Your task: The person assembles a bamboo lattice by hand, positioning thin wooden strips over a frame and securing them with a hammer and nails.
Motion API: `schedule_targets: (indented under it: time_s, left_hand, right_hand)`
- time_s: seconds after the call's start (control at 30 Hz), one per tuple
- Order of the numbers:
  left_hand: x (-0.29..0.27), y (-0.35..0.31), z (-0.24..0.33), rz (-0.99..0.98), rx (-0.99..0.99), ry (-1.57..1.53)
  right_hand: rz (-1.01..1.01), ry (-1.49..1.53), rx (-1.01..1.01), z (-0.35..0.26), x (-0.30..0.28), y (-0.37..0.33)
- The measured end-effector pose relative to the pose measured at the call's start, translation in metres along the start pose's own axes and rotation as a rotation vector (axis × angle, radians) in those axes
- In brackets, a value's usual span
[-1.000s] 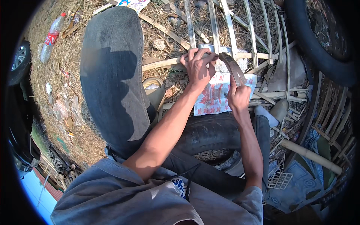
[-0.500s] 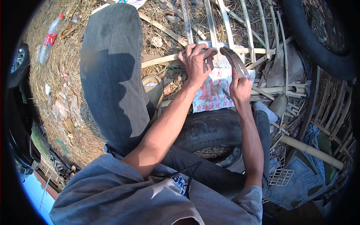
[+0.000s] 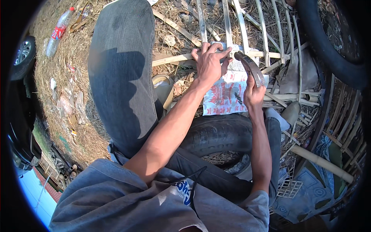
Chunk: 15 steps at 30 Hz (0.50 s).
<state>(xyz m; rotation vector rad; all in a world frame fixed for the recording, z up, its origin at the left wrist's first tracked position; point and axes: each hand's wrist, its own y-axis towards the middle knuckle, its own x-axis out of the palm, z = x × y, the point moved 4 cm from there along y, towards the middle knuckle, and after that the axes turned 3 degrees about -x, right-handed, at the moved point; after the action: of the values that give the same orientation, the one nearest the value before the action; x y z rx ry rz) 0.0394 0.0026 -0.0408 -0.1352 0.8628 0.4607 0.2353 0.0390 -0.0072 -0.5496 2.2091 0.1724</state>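
My right hand [image 3: 254, 94] is closed around a dark metal claw hammer [image 3: 251, 69], its rounded end raised beside the crossing of the slats. My left hand [image 3: 210, 65] is at a crosswise bamboo slat [image 3: 172, 60], fingers bent over it where upright slats [image 3: 227, 23] meet it. Thumb and forefinger come close together there; anything small between them is hidden. Below the hands lies a red-and-white printed sheet [image 3: 220, 94] with a small pile of dark, thin pieces [image 3: 238, 98] on it. A pale block [image 3: 237, 66] sits under the crossing.
A black tyre [image 3: 216, 133] lies between my legs, and another dark ring [image 3: 324, 50] stands at upper right. Loose slats and a bamboo pole [image 3: 320, 162] lie on the right. A plastic bottle [image 3: 58, 33] lies on dry grass at left, near a car wheel [image 3: 24, 58].
The whole view has shifted slightly, moving the scene right. My left fingers have changed pose, the forefinger now reaching further out. The hammer stays raised near the crossing in my right hand.
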Motion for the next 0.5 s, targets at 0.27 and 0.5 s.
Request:
schedule_targets:
  time_s: [0.27, 0.5]
  left_hand:
    - [-0.001, -0.001, 0.0, 0.004, -0.021, 0.009]
    - [-0.002, -0.001, 0.005, -0.013, -0.003, -0.017]
  right_hand:
    - [0.027, 0.017, -0.074, -0.005, 0.006, 0.006]
    - [0.029, 0.111, 0.024, -0.003, 0.005, 0.004]
